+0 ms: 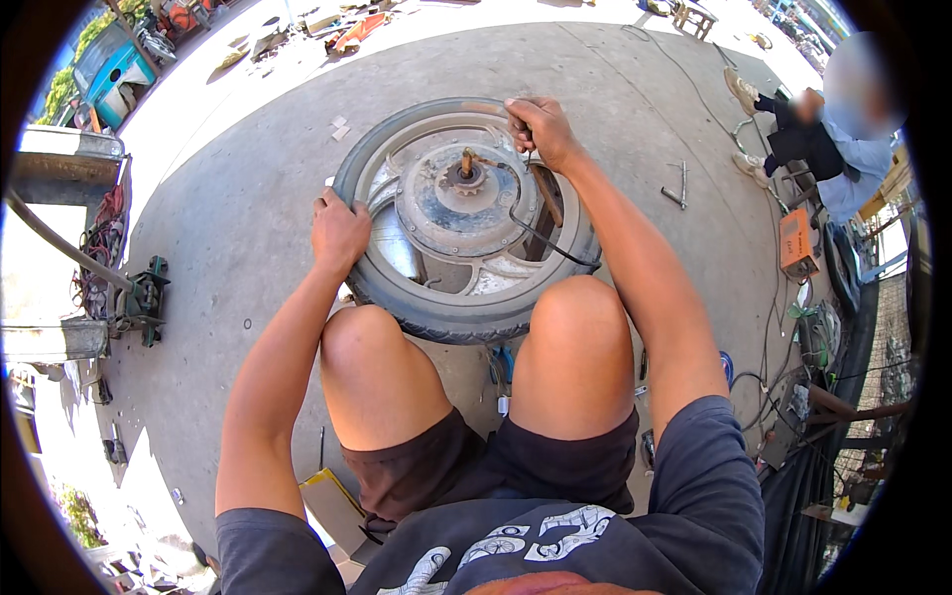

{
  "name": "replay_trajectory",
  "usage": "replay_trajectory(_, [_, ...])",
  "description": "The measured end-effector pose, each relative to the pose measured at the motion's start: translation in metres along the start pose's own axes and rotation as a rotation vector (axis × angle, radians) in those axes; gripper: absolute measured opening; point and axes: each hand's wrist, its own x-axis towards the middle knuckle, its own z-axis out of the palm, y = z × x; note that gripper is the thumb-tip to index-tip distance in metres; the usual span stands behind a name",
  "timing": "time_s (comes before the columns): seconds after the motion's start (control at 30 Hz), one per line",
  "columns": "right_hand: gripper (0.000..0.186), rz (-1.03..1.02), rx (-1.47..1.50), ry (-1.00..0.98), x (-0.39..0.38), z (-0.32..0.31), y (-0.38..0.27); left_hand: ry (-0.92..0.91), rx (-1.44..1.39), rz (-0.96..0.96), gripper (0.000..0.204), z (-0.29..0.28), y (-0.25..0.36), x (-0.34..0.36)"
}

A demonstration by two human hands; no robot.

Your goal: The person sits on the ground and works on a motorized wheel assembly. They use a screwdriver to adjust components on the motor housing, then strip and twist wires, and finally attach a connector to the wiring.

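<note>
A scooter wheel with a spoked metal rim and a wide hub (436, 203) lies tilted in front of my knees. Its black tyre (446, 325) is dusty, with a brown worn patch at the far side. My left hand (339, 235) grips the tyre at its left edge, the thumb toward the rim. At the far right of the tyre my right hand (541, 132) is closed on its edge, some fingers hidden. From the rusty axle (467, 165) with a small sprocket, a black cable (515, 203) runs across the rim to the tyre's right side.
A T-shaped metal wrench (676, 188) lies on the concrete floor right of the wheel. Blue-handled pliers (507, 365) lie between my knees. Farther right sit another person (843, 149) and an orange box (796, 244), with cables along the floor. A metal cart (69, 238) stands left.
</note>
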Motion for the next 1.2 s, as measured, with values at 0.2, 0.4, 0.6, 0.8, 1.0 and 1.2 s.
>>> replay_trajectory(0.2, [0.019,0.037,0.098,-0.227,0.005,-0.016,-0.009,-0.005,0.001,-0.002,0.065,0.002,0.001,0.001])
replay_trajectory(0.4, [0.020,0.068,0.063,-0.230,0.008,-0.021,-0.010,-0.005,-0.011,0.005,0.063,-0.001,0.002,0.000])
replay_trajectory(0.6, [0.046,0.023,-0.056,-0.124,0.006,-0.003,-0.006,-0.007,0.010,-0.002,0.062,0.000,0.002,0.001])
replay_trajectory(0.8, [0.052,0.067,-0.124,-0.035,0.003,-0.002,-0.009,-0.014,0.017,0.001,0.064,-0.003,0.004,-0.001])
replay_trajectory(1.0, [0.021,0.067,0.103,-0.176,0.007,-0.017,-0.013,-0.015,0.034,-0.007,0.065,-0.001,0.005,-0.001])
replay_trajectory(1.2, [0.024,0.066,0.036,-0.178,0.013,-0.007,-0.010,-0.044,0.024,-0.016,0.066,-0.008,0.008,-0.004])
